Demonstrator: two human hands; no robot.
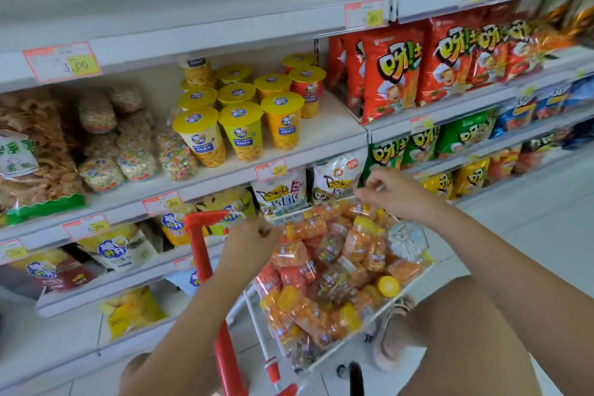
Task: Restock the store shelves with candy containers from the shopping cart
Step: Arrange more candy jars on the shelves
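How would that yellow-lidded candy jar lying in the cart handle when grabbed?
Likely rigid: the candy jar looks like clear hard plastic. Its body looks round, so it may roll if laid sideways. The glossy surface could be slippery.

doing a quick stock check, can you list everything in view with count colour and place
shopping cart: one, white with red frame, before the shelves
candy containers: many, orange with yellow lids, piled in the cart
snack cups: about a dozen, yellow lids, middle shelf
chip bags: several, red, upper right shelf
cereal bags: several, clear, middle shelf left
left hand: one, bare, over the cart's left edge
right hand: one, bare, over the cart's far edge
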